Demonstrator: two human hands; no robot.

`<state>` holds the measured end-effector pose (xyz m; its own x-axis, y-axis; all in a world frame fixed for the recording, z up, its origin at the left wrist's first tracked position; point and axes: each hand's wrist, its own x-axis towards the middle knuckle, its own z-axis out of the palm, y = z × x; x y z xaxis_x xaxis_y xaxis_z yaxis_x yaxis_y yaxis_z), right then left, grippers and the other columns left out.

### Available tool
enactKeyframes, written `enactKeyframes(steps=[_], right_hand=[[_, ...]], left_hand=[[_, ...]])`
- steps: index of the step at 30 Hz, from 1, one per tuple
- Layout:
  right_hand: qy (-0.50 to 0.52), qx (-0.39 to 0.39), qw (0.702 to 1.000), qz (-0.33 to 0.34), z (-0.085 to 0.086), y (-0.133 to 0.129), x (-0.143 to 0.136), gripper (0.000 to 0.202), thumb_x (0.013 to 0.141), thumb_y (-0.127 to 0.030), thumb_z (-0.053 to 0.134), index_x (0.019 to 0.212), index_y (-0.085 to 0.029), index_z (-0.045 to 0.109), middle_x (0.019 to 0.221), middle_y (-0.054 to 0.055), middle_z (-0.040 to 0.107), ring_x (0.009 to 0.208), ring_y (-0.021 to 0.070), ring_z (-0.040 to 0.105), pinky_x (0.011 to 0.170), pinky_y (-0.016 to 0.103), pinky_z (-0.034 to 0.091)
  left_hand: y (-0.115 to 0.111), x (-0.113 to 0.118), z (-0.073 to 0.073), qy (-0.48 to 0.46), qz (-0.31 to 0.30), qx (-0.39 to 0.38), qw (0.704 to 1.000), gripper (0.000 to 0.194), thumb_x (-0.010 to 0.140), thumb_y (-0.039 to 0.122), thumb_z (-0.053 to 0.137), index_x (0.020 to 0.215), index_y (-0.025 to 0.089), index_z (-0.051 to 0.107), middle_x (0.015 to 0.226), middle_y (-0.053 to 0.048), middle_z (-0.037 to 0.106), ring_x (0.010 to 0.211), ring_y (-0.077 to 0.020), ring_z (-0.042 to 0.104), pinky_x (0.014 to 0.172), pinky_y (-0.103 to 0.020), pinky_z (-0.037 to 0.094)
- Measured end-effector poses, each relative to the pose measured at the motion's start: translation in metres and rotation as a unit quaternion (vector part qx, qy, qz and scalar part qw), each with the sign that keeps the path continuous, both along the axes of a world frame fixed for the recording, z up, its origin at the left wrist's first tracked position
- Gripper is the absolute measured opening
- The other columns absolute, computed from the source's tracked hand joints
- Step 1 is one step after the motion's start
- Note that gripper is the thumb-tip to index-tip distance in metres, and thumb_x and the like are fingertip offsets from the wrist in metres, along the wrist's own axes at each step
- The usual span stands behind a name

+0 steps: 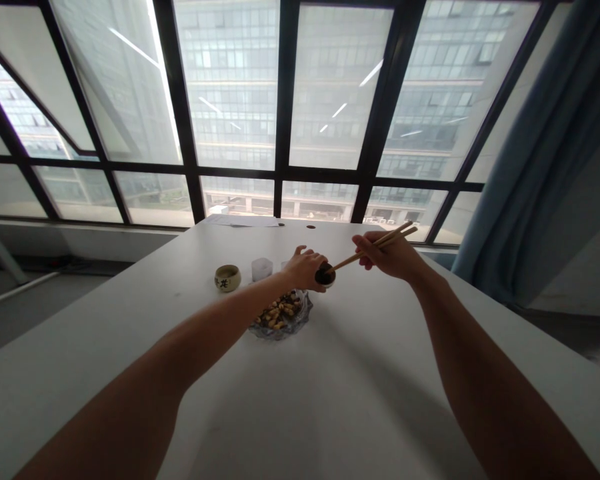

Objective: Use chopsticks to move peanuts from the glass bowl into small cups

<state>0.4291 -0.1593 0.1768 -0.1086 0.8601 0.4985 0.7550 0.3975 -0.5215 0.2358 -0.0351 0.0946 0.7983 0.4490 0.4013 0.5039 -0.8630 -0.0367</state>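
My left hand [306,268] grips a small cup [331,283], tilted so that its dark inside faces me. Whether the dark part is contents or the cup's inner wall I cannot tell. My right hand [386,255] holds a pair of wooden chopsticks [353,259], their tips at the mouth of the cup. Under my left forearm sits a clear glass dish [284,331] with a wavy rim, holding many brown and yellowish pieces [280,309]. My arm hides part of this dish.
Left of the dish stands a cream cup [229,279] with dark characters, beside a translucent small cup [262,269]. Papers [240,221] and two small dark round things lie at the far edge of the white table [290,413]. A blue curtain [525,167] hangs at the right.
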Motion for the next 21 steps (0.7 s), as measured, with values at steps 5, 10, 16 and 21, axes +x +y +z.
enactKeyframes(steps=[5, 10, 16, 21], right_hand=[[-0.059, -0.035, 0.998, 0.010, -0.002, 0.005, 0.004, 0.054, 0.084, -0.068, 0.062, 0.065, -0.018, 0.067, 0.057, 0.006, 0.069, 0.051, 0.0160, 0.064, 0.047, 0.025, 0.046], [-0.057, -0.050, 0.997, 0.001, -0.002, 0.004, 0.002, 0.053, 0.086, -0.067, 0.060, 0.066, -0.018, 0.066, 0.058, 0.006, 0.069, 0.051, 0.0159, 0.065, 0.048, 0.024, 0.048], [-0.062, -0.079, 0.995, -0.021, -0.003, 0.004, 0.001, 0.061, 0.086, -0.074, 0.054, 0.066, -0.017, 0.065, 0.058, 0.006, 0.068, 0.046, 0.0144, 0.062, 0.044, 0.024, 0.047], [-0.040, -0.075, 0.996, -0.009, -0.004, 0.004, 0.001, 0.068, 0.082, -0.082, 0.051, 0.067, -0.017, 0.064, 0.058, 0.007, 0.068, 0.046, 0.0146, 0.063, 0.044, 0.024, 0.048]], left_hand=[[0.001, 0.004, -0.002, 0.028, 0.020, -0.023, 0.999, 0.075, 0.064, 0.068, 0.075, 0.121, 0.020, 0.062, 0.115, -0.011, 0.071, 0.116, -0.0317, 0.060, 0.114, -0.049, 0.023], [0.002, 0.010, -0.004, 0.060, 0.035, -0.037, 0.997, 0.078, 0.064, 0.076, 0.068, 0.117, 0.018, 0.066, 0.107, -0.011, 0.073, 0.113, -0.0318, 0.061, 0.113, -0.049, 0.023], [0.002, 0.013, -0.006, 0.084, 0.052, -0.057, 0.993, 0.077, 0.063, 0.078, 0.068, 0.113, 0.020, 0.068, 0.105, -0.011, 0.074, 0.113, -0.0318, 0.060, 0.112, -0.048, 0.024], [0.004, 0.014, -0.008, 0.094, 0.064, -0.070, 0.991, 0.080, 0.065, 0.080, 0.065, 0.116, 0.019, 0.067, 0.110, -0.012, 0.073, 0.115, -0.0324, 0.060, 0.112, -0.049, 0.024]])
